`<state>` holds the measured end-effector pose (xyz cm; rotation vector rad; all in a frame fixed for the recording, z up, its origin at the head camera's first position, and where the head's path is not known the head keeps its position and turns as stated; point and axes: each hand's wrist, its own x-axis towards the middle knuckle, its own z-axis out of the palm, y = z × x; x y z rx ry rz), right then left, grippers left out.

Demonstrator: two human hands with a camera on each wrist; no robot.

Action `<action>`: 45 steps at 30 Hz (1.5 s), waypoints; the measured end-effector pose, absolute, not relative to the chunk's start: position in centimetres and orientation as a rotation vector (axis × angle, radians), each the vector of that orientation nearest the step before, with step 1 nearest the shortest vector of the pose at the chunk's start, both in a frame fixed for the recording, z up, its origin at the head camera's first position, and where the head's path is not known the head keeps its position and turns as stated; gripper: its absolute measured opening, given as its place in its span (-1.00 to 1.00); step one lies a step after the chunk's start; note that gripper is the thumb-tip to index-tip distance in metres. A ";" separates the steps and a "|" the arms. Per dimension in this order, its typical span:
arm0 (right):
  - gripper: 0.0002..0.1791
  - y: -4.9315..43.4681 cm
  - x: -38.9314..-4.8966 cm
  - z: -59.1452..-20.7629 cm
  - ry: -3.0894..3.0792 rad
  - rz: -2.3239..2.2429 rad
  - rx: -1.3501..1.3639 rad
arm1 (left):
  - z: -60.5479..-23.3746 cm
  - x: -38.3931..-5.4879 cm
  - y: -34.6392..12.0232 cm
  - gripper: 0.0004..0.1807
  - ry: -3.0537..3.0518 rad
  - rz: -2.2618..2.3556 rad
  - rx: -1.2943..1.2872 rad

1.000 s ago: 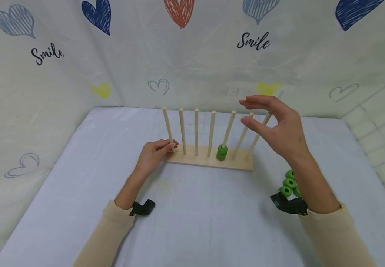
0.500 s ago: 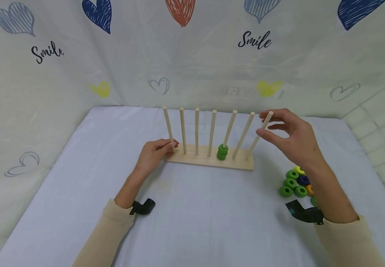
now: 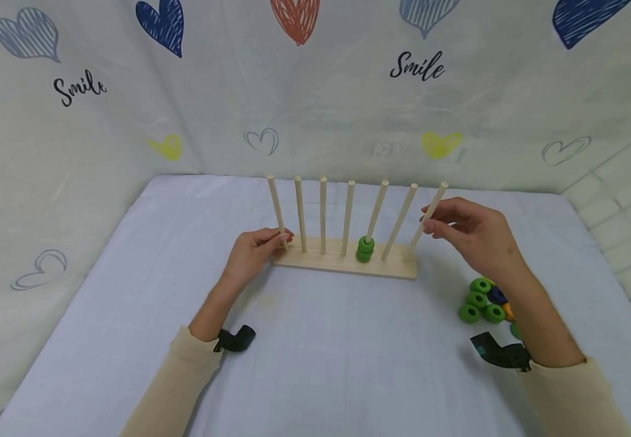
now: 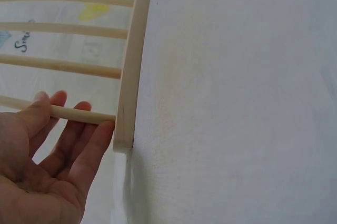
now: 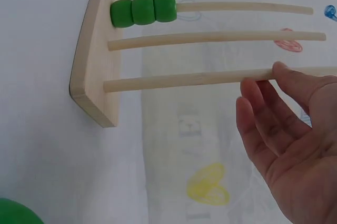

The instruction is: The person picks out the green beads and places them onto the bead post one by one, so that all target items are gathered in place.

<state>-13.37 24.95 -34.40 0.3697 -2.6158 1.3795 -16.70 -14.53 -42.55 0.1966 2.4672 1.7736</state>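
A wooden peg stand with a flat base (image 3: 337,264) and several upright pegs stands at the far middle of the table. Three green beads (image 5: 143,10) are stacked low on one peg, right of centre. My left hand (image 3: 249,254) holds the leftmost peg (image 4: 84,115) close to the base, thumb on one side and fingers on the other. On the opposite end, my right hand (image 3: 479,235) pinches the rightmost peg (image 5: 174,81) partway up, between thumb and fingertips. No bead is on either gripped peg.
Loose beads lie on the white tablecloth (image 3: 348,364) under the right forearm: several green beads (image 3: 477,300), a blue bead (image 3: 496,295) and an orange bead (image 3: 508,312), partly hidden by the arm. A printed curtain (image 3: 337,91) hangs behind the table.
My right hand has moved right from above the pegs to the rightmost peg, then down along it, its fingers closing in. The left hand and the stand have stayed put.
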 end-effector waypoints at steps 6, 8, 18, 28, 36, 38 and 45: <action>-0.78 24.7 -13.7 -34.4 -2.534 1.403 0.456 | -42.6 -16.8 -14.6 -0.70 2.482 1.768 0.210; -0.77 24.7 -13.8 -34.5 -2.517 1.395 0.484 | -42.6 -16.8 -14.6 -0.70 2.477 1.775 0.205; -0.75 24.7 -14.3 -34.7 -2.483 1.407 0.488 | -42.4 -16.8 -14.6 -0.72 2.500 1.791 0.256; -0.74 25.4 -14.3 -35.0 -2.585 1.353 0.366 | -42.5 -16.9 -14.3 -0.72 2.492 1.815 0.251; -0.72 28.1 -13.4 -35.8 -2.790 1.189 0.230 | -42.5 -16.9 -14.2 -0.72 2.499 1.797 0.203; -0.74 28.9 -13.0 -36.0 -2.843 1.161 0.228 | -42.4 -16.8 -14.1 -0.72 2.497 1.805 0.190; -0.75 31.4 -12.0 -36.9 -2.927 1.099 0.309 | -42.5 -16.8 -14.1 -0.72 2.494 1.797 0.227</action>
